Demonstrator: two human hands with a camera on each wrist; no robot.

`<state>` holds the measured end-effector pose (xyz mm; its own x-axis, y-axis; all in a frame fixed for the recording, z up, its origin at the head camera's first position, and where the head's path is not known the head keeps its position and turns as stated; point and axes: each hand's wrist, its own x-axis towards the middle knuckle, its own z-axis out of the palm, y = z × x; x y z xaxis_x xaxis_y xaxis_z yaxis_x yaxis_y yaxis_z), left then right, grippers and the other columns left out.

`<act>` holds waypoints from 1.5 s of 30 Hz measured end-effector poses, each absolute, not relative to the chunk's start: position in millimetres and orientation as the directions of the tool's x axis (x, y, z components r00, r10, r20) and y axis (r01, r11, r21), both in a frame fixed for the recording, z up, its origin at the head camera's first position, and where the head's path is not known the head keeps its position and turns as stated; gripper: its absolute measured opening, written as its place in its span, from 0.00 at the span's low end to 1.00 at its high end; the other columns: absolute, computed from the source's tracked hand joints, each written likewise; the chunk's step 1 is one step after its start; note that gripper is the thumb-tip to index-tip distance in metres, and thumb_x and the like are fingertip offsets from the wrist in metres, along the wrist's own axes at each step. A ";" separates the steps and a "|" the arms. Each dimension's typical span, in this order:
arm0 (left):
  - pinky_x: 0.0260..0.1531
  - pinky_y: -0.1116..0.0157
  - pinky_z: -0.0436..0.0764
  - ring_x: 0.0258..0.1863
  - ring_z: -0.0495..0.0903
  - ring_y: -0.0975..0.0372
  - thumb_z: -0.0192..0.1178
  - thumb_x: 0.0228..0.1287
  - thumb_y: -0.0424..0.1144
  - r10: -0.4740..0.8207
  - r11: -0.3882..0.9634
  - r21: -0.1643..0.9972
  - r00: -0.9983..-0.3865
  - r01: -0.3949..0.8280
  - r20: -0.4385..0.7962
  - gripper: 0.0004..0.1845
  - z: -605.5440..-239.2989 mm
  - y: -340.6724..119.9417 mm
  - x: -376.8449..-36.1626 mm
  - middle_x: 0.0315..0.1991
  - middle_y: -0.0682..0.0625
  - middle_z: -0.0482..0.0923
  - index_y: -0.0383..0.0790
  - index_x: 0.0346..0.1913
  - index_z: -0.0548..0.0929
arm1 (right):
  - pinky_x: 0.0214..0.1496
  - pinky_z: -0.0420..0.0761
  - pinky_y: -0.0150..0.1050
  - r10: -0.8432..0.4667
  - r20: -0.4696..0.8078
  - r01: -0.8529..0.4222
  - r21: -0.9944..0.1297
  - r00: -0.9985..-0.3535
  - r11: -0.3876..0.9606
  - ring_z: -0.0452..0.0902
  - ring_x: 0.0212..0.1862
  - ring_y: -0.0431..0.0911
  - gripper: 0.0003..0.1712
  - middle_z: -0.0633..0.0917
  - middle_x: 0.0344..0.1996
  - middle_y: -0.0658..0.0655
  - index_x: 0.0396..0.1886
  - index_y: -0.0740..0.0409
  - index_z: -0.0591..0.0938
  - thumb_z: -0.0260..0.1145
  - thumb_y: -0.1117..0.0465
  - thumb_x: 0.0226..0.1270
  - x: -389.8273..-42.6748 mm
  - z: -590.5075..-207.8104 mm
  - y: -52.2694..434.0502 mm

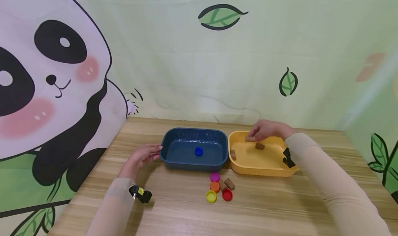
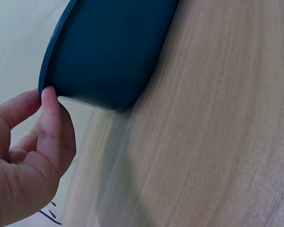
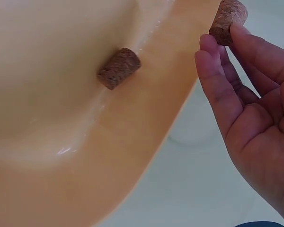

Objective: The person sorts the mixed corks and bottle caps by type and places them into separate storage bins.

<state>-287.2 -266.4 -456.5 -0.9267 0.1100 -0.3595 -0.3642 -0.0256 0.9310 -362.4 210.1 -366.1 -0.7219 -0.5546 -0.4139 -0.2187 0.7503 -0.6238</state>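
Cork held over the yellow tray [image 1: 245,168]

The right hand [image 1: 267,129] pinches a cork [image 3: 227,21] above the tray's far rim; the left hand [image 1: 141,156], grip released, touches the blue tray [image 1: 192,165] beside it.

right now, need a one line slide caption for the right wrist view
Right hand pinches a cork at its fingertips above the yellow tray, where another cork already lies.

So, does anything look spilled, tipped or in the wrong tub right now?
Nothing stands out. The blue tub holds only a blue cap, and the yellow tub only corks. Both tubs sit flat. The loose caps and corks lie bunched on the table.
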 end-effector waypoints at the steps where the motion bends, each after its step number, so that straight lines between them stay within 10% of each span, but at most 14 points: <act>1: 0.33 0.79 0.85 0.26 0.84 0.73 0.55 0.77 0.31 0.109 -0.025 0.930 -0.926 -0.366 -0.361 0.29 -456.3 -266.6 -286.9 0.28 0.59 0.87 0.19 0.73 0.61 | 0.52 0.85 0.33 -0.555 -0.418 -0.213 -0.627 -0.720 0.749 0.79 0.42 0.38 0.20 0.86 0.50 0.67 0.60 0.75 0.80 0.63 0.68 0.73 -362.9 -368.1 210.0; 45: 0.34 0.78 0.86 0.27 0.85 0.72 0.55 0.77 0.32 0.096 -0.019 0.929 -0.925 -0.371 -0.367 0.29 -454.4 -267.9 -286.3 0.29 0.59 0.87 0.19 0.73 0.63 | 0.39 0.82 0.30 -0.471 -0.545 -0.229 -0.453 -0.694 0.862 0.77 0.37 0.39 0.15 0.87 0.39 0.52 0.55 0.68 0.85 0.64 0.69 0.72 -370.3 -405.7 192.2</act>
<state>-286.3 -267.9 -454.4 -0.9252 0.0960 -0.3672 -0.3705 -0.0189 0.9286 -370.3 192.2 -405.7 -0.6937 -0.4708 -0.5451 -0.2288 0.8617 -0.4530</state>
